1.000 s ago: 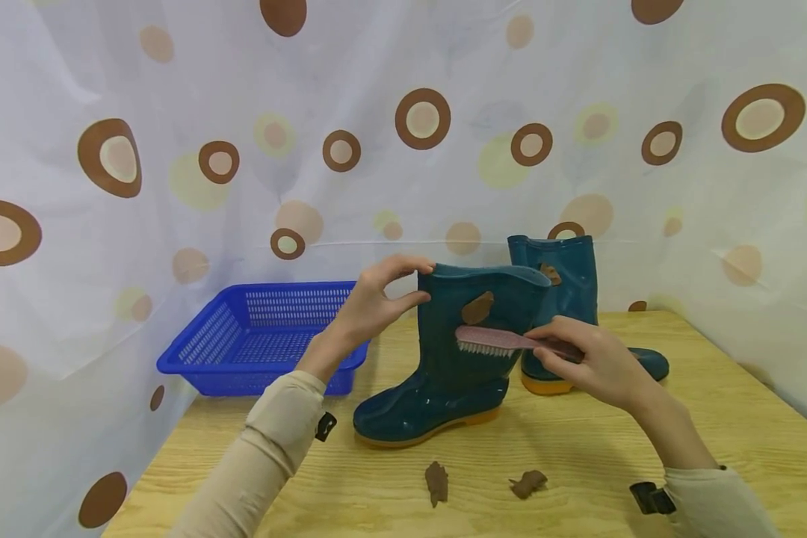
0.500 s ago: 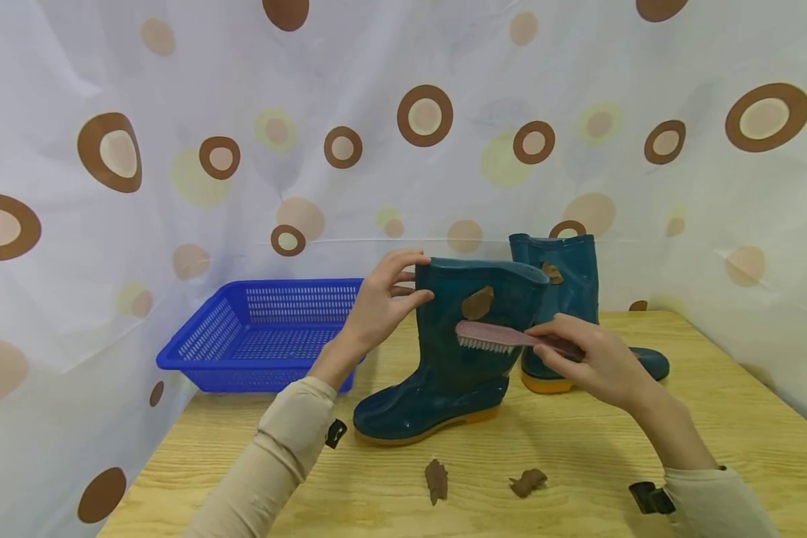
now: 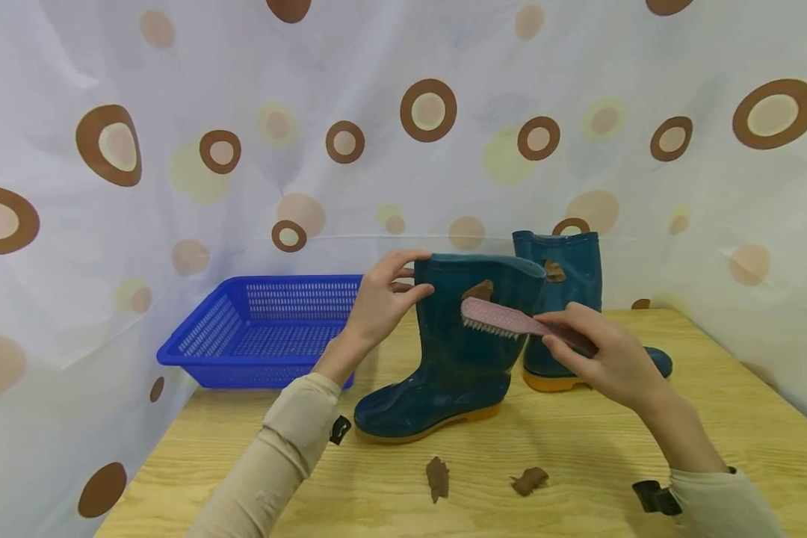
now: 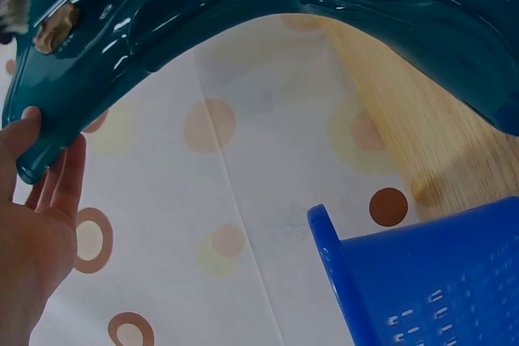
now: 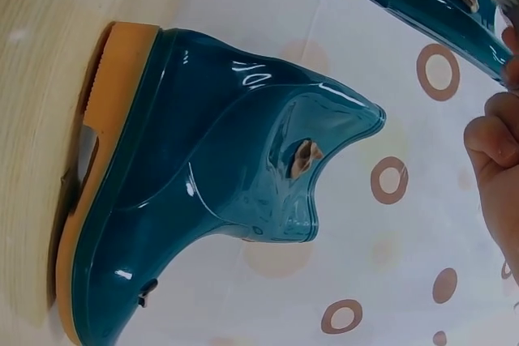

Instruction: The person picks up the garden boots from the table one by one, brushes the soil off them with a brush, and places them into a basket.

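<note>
A dark teal rubber boot (image 3: 437, 373) with a yellow sole stands upright on the wooden table, toe to the left. My left hand (image 3: 383, 299) grips its top rim at the left, thumb outside, fingers partly hidden behind the shaft. In my right hand (image 3: 612, 359) is the handle of a pink scrubbing brush (image 3: 498, 317), bristles down, its head overlapping the shaft. Just above the brush head, a brown mud-like lump (image 3: 481, 288) sticks to the boot, partly covered by the brush. The left wrist view shows the rim (image 4: 36, 164) between thumb and fingers.
Behind at the right stands a second teal boot (image 3: 568, 276) with a brown lump (image 3: 554, 271) on its shaft. A blue plastic basket (image 3: 255, 361) sits at the left. Two brown pieces lie on the table (image 3: 350, 493) in front. A patterned curtain (image 3: 390, 179) hangs behind.
The brush has moved up toward the lump on the shaft, now covering its lower part, and tilts more. My left hand has settled closer on the rim, and the boot's top leans slightly left.
</note>
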{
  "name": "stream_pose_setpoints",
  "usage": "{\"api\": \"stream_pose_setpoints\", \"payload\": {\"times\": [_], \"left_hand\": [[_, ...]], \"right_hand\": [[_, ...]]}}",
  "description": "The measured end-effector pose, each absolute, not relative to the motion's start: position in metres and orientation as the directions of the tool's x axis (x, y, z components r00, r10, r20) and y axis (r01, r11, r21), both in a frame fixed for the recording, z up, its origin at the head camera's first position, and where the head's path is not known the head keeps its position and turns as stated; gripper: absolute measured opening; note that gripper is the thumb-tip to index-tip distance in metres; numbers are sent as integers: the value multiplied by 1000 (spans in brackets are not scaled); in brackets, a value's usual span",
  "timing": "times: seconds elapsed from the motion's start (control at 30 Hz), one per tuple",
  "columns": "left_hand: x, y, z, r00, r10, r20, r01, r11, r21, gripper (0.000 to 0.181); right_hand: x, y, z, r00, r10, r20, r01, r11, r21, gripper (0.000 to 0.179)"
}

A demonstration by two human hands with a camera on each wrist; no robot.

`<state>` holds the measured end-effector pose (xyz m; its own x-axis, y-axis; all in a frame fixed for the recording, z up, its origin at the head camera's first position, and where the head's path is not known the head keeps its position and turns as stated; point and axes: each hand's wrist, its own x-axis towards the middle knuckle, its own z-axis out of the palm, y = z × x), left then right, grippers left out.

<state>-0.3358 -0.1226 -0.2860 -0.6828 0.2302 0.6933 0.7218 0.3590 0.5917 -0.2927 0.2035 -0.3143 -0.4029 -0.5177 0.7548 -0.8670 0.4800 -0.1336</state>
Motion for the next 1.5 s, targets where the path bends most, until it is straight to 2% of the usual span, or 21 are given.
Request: {"api": "stream_pose_setpoints", "payload": {"times": [0.1, 0.3, 0.5, 0.57, 0.7, 1.23, 1.5], "left_hand": [[-336, -122, -285, -685, 231, 691, 720, 364, 591, 44], [-335, -123, -285, -695, 232, 681, 710, 371, 598, 46], [-333, -125, -285, -692, 248, 678, 716, 355, 601, 46], [-332, -126, -285, -690, 256, 677, 719, 347, 602, 46], [-331, -127, -286, -692, 259, 674, 718, 339, 608, 45], [-331, -128, -286, -713, 261, 650, 696, 368, 616, 47], [-331, -128, -287, -714, 256, 651, 694, 382, 610, 47]], "right_hand": [[-292, 204, -310, -388, -477, 789, -857, 503, -117, 34], [-298, 204, -304, -315, -448, 837, -862, 504, -55, 25], [-304, 204, -301, -271, -441, 856, -855, 518, -3, 39], [-306, 204, -301, -270, -447, 853, -854, 521, 3, 40], [-307, 202, -303, -286, -469, 836, -859, 513, -6, 29], [-303, 202, -309, -347, -521, 780, -864, 501, -50, 29], [-302, 206, -314, -337, -555, 761, -880, 472, -46, 28]]}}
